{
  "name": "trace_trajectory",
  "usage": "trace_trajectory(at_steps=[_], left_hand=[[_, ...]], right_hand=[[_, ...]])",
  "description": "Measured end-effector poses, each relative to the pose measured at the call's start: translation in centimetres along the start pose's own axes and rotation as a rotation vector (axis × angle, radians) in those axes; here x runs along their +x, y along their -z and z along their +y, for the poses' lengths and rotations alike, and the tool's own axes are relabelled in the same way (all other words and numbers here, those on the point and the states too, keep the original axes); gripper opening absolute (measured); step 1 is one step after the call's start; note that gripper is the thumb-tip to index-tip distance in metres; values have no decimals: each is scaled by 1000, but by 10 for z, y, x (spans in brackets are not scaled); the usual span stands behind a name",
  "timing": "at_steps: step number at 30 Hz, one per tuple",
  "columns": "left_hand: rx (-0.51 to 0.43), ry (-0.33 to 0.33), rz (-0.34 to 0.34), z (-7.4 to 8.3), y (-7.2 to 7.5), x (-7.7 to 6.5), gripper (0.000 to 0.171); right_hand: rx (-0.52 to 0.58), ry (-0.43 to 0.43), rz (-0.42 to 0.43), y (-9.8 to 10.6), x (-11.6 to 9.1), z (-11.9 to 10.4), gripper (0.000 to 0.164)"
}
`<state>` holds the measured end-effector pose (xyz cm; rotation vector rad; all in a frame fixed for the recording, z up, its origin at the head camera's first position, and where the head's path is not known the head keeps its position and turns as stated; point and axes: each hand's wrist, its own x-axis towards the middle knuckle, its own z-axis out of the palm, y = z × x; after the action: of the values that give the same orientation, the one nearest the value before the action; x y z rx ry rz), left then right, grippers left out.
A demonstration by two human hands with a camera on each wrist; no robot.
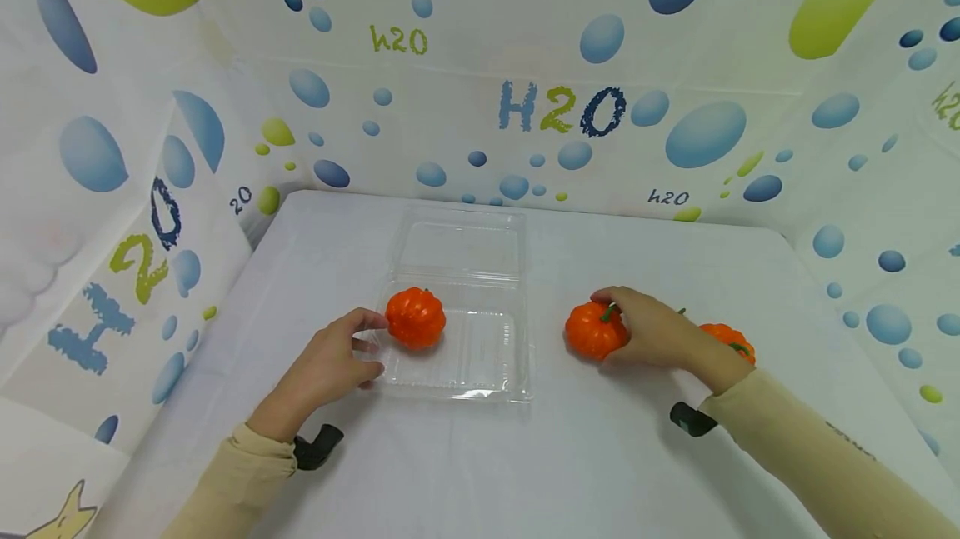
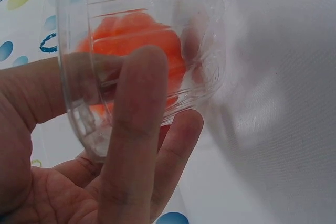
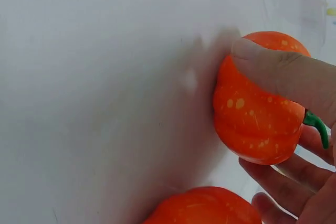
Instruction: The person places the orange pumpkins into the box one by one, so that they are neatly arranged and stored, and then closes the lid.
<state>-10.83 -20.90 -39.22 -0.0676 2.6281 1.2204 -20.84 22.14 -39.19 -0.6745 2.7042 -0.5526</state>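
A clear plastic clamshell container [image 1: 480, 393] lies opened flat on the table, its lid [image 1: 459, 247] folded out toward the back wall. One orange toy pumpkin [image 1: 416, 319] sits in the left part of its base. My left hand [image 1: 330, 360] grips the base's left side wall; in the left wrist view its fingers [image 2: 134, 129] show on both sides of the plastic. To the right of the container, my right hand [image 1: 648, 331] holds a second toy pumpkin [image 3: 257, 114] with a green stem, thumb on one side and fingers on the other.
Another orange pumpkin [image 1: 731, 341] lies on the white-covered table [image 1: 465, 472], partly hidden behind my right wrist. Dark wrist straps [image 1: 318, 447] hang below both sleeves. A patterned curtain [image 1: 450, 122] stands along the back and sides of the table.
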Motion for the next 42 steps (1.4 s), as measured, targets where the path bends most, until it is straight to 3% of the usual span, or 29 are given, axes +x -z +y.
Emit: trace_trajectory(at_steps=[11,21,26,33,42], left_hand=[[-13,9,15,-1,-2,0,53],[-6,28,22,1,-2,-1,53],[-6,16,17,1,-2,-1,54],[-6,22,16,2,-2,-1,54],[-5,21,16,1,-3,0,53]], right_hand=[[177,112,29,-5,0,-4,79],[439,95,34,0,-3,-15,69],[508,142,57,2,-4,-22,67],[610,133,58,0,-5,-36,69],[793,139,42,-5,-6,-60,47]])
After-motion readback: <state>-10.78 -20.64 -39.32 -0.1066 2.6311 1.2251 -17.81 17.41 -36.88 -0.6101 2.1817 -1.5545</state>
